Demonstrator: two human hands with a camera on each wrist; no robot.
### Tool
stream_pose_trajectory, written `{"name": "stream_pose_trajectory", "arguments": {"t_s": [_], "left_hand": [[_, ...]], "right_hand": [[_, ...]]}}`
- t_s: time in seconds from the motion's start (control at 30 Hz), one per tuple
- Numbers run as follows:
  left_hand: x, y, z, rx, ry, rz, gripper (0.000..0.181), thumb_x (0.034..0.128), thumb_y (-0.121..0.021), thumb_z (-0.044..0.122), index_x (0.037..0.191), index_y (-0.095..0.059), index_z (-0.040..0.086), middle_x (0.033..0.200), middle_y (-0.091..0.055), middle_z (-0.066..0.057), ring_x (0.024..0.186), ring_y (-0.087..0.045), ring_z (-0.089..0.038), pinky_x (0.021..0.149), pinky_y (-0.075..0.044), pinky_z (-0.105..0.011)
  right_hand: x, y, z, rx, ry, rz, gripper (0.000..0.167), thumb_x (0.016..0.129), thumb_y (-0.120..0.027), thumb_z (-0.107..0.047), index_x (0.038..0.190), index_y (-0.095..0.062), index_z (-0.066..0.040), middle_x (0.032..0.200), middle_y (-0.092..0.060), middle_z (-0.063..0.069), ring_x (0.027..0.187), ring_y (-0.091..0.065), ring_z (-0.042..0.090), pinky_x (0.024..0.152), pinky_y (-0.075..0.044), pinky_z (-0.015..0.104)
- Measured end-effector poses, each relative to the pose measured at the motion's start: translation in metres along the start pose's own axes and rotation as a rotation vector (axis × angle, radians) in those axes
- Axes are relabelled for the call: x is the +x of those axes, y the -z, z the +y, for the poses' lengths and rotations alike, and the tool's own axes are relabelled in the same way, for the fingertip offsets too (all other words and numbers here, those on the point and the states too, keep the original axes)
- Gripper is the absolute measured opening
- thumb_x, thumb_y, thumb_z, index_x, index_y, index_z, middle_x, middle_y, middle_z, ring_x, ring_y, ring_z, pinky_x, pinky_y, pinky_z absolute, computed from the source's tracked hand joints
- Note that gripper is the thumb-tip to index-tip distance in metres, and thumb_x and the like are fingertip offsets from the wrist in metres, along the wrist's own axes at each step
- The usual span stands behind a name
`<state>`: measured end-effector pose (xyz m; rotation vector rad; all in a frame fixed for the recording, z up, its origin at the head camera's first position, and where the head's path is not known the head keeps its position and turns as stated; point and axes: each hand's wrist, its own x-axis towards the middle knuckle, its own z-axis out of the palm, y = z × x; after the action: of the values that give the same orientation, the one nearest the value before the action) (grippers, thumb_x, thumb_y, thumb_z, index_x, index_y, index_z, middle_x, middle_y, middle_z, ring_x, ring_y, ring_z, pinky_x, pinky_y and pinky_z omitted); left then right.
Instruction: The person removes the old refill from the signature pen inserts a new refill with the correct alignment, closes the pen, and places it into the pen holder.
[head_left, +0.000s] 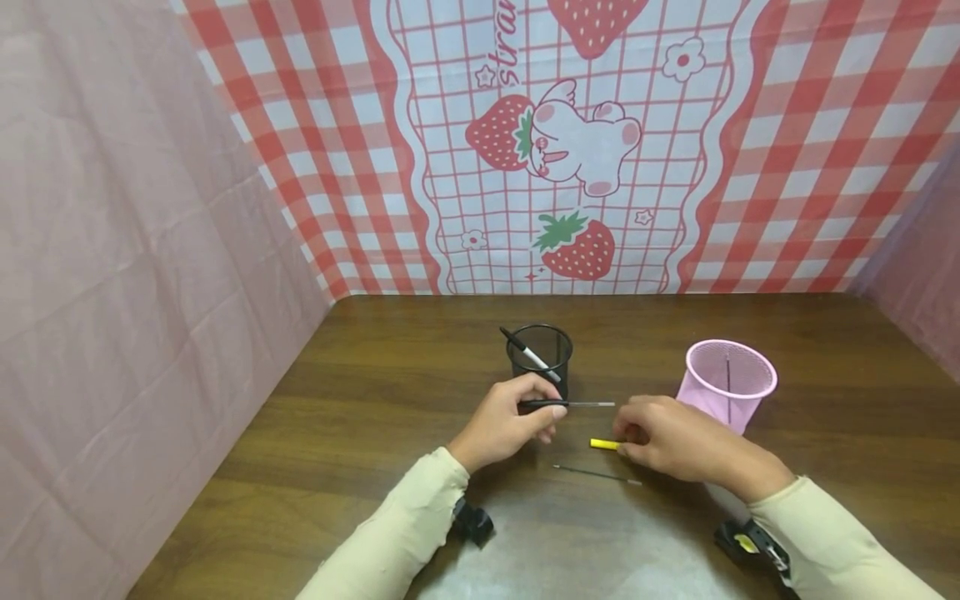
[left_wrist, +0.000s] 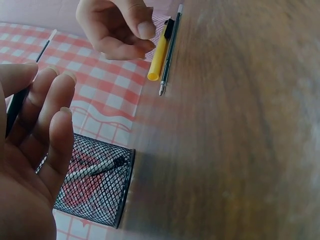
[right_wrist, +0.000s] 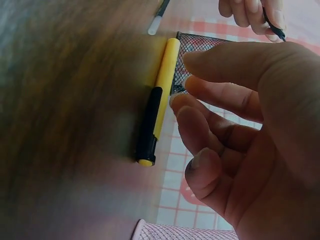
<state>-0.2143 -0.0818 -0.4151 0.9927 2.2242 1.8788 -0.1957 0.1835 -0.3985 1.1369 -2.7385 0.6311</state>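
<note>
Your left hand [head_left: 501, 422] pinches a black barrel [head_left: 543, 403], its thin refill pointing toward your right hand [head_left: 690, 440]. That right hand grasps nothing: its fingers bend loosely beside the yellow barrel [head_left: 604, 444], with a gap showing in the right wrist view. The yellow barrel lies on the table [head_left: 337, 467] between you and the cups, clip attached, with a loose refill [head_left: 596, 474] just beside it, nearer you.

Watch the yellow barrel: it is round, so a fingertip that nudges it rather than closing round it could roll it, perhaps into the loose refill. A low sweep of your fingers could push that refill away too. If your left pinch slackens or tips, the held refill may slide out, or bend if knocked. Your left knuckles are near the black cup [left_wrist: 107, 200], and a careless backward push might tip it.

Counted: two cups, the black and the pink cup [head_left: 697, 396]; one yellow barrel; one black barrel; one loose refill; one pen [head_left: 538, 360] in the black cup; one thin dark stick [head_left: 728, 379] in the pink, its kind unclear.
</note>
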Motion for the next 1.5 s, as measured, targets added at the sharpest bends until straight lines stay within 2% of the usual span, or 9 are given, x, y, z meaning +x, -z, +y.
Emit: {"name": "stream_pose_trajectory", "arguments": {"t_s": [0.37,0.77,0.97,1.5], "left_hand": [[-0.0008,0.0002,-0.0002,0.019,-0.005,0.002,0.012,0.0957,-0.069,0.010,0.103,-0.065,0.002,0.075,-0.068,-0.007,0.061,-0.068,-0.016,0.059,-0.059,-0.045],[-0.0004,0.0010,-0.0007,0.030,0.005,-0.008,0.012,0.0960,-0.069,0.011,0.104,-0.065,0.003,0.076,-0.069,-0.011,0.063,-0.068,-0.016,0.060,-0.060,-0.042],[-0.0005,0.0013,-0.0010,0.031,0.018,-0.004,0.013,0.0959,-0.070,0.011,0.104,-0.066,0.002,0.077,-0.069,-0.012,0.063,-0.068,-0.016,0.061,-0.060,-0.040],[-0.0002,0.0006,-0.0015,0.039,0.013,-0.010,0.014,0.0961,-0.069,0.012,0.104,-0.066,0.002,0.075,-0.068,-0.011,0.062,-0.068,-0.016,0.061,-0.060,-0.041]], "right_hand": [[0.0000,-0.0053,0.0040,-0.027,-0.018,-0.033,0.018,0.077,-0.081,-0.015,0.081,-0.066,-0.023,0.080,-0.055,-0.014,0.069,-0.050,0.002,0.060,-0.045,0.028],[0.0003,-0.0061,0.0050,-0.012,-0.021,-0.054,0.018,0.079,-0.080,-0.011,0.081,-0.066,-0.022,0.075,-0.050,-0.016,0.066,-0.048,0.000,0.059,-0.044,0.025],[0.0013,-0.0053,0.0040,-0.003,-0.029,-0.071,0.017,0.080,-0.077,-0.009,0.080,-0.066,-0.022,0.075,-0.053,-0.018,0.067,-0.049,0.000,0.059,-0.045,0.026],[-0.0006,-0.0049,0.0010,-0.025,-0.076,-0.046,0.021,0.071,-0.072,-0.005,0.078,-0.062,-0.023,0.069,-0.050,-0.017,0.061,-0.046,0.000,0.054,-0.041,0.024]]}}
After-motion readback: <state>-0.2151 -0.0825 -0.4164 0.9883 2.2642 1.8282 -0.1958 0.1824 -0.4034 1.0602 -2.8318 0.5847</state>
